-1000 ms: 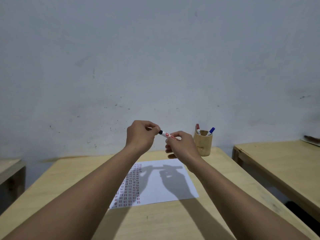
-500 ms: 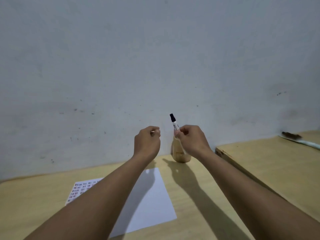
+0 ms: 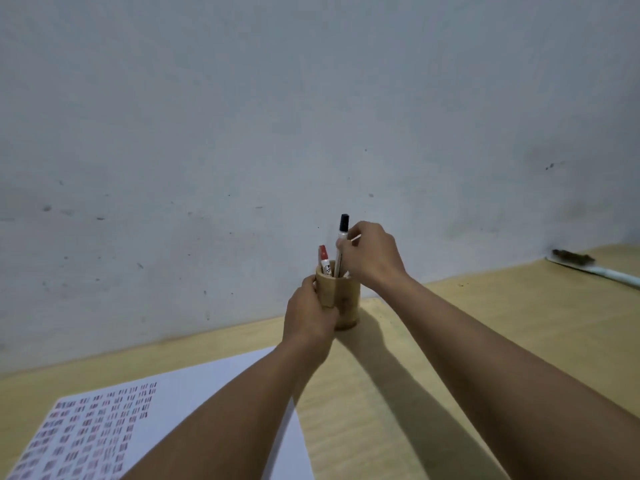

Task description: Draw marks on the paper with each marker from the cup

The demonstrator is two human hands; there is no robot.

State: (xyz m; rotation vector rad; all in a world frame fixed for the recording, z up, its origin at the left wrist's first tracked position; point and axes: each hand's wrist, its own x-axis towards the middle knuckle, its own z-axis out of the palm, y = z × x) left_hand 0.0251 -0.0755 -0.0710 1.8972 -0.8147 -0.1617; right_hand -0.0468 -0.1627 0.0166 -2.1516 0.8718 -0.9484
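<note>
Head view: 1 wooden cup stands near the worktop's far edge, by the wall. The left hand wraps its grip around the cup's left side. The right hand pinches 1 black-capped marker, upright, lower end inside the cup. 1 red-capped marker stands in the cup beside it. 1 paper, its left part covered in rows of short marks, lies toward the near left corner. A 2nd worktop sits to the right.

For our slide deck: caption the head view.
Right hand lowers black-capped marker into wooden cup, steadied by left hand.
</note>
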